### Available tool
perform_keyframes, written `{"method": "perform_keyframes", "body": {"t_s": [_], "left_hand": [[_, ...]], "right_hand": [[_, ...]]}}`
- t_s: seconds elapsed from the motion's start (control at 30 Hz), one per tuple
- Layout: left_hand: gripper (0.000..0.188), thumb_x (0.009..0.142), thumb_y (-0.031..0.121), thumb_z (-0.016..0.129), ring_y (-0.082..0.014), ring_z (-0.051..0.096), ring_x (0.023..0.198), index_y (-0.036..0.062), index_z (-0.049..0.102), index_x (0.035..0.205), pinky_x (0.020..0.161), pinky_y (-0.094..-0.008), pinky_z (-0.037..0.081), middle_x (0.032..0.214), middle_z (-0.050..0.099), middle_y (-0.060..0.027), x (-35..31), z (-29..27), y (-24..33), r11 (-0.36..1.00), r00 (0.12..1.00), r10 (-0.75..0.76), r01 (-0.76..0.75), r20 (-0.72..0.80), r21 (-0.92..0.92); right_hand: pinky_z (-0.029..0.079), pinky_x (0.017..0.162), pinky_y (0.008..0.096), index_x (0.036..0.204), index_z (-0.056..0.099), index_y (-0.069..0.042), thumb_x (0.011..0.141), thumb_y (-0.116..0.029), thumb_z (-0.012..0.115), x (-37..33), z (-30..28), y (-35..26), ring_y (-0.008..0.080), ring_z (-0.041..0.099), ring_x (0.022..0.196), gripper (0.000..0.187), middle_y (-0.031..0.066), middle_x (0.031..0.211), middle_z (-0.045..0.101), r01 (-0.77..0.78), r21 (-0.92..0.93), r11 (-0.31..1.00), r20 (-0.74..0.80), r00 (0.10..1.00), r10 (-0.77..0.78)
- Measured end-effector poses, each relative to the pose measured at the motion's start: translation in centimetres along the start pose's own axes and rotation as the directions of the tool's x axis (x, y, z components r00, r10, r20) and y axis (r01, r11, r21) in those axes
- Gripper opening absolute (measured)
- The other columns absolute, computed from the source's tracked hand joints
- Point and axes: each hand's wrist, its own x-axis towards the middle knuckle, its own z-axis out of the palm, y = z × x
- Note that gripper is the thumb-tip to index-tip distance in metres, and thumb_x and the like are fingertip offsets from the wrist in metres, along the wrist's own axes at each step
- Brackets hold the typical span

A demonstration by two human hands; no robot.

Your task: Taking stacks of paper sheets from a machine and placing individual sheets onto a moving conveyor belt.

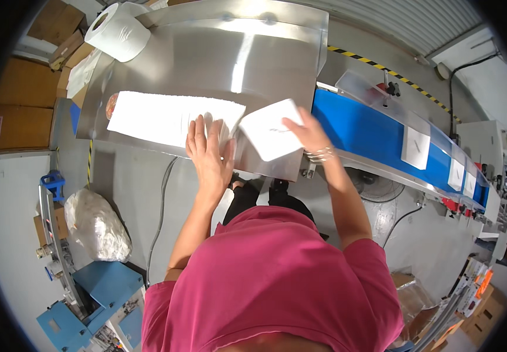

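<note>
A long row of white, square-edged pieces [153, 117], packed tightly side by side, lies along the near edge of the steel table. My left hand [209, 154] rests its outstretched fingers on the row's right end, gripping nothing that I can see. In my right hand [309, 132] is a white square sheet [271, 130] with a small dark mark, pinched at its right edge. It is tilted over the table's right end, close to the blue conveyor belt. A reddish-brown rounded thing [111, 106] sits against the row's left end; most of it is hidden.
The steel table [195, 56] has a raised back edge. A large white roll [118, 32] stands at its back left corner. To the right runs the blue conveyor belt [359, 126], carrying several white squares [416, 148] under clear guards. A stuffed plastic bag [97, 225] lies on the floor.
</note>
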Motion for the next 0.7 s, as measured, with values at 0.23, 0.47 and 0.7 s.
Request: {"method": "perform_keyframes", "body": {"t_s": [0.23,0.47,0.7], "left_hand": [[0.028,0.079,0.001,0.065,-0.0399,0.039,0.125,0.004,0.065,0.108,0.103,-0.05,0.031,0.13,0.049,-0.0176,-0.1,0.4,-0.5,0.997,0.997,0.072,-0.073,-0.028,-0.033],[0.028,0.076,-0.003,0.065,-0.0393,0.032,0.131,0.0078,0.065,0.101,0.107,-0.0494,0.024,0.136,0.044,-0.016,0.2,0.1,-0.2,0.994,1.0,0.015,-0.015,0.003,-0.104],[0.029,0.076,0.001,0.068,-0.0416,0.03,0.132,0.0077,0.065,0.104,0.108,-0.0515,0.019,0.139,0.041,-0.0194,1.0,-0.3,-0.4,0.993,0.996,0.085,-0.083,0.02,-0.081]], "right_hand": [[0.047,0.075,0.0439,0.113,0.055,0.001,0.082,-0.04,0.065,-3.1,-13.7,7.2,0.0377,0.059,0.088,0.052,0.0222,0.104,0.06,-0.555,-0.551,0.623,-0.732,0.68,-0.042],[0.05,0.084,0.0336,0.118,0.057,-0.006,0.075,-0.015,0.075,-1.4,-4.5,-2.0,0.0226,0.059,0.103,0.047,0.0107,0.114,0.061,0.194,-0.412,0.89,-0.122,0.957,-0.265],[0.046,0.089,0.0311,0.125,0.052,-0.01,0.081,-0.014,0.07,2.7,3.9,-3.2,0.0206,0.053,0.111,0.048,0.0099,0.123,0.052,0.596,-0.356,0.72,0.309,0.802,-0.511]]}}
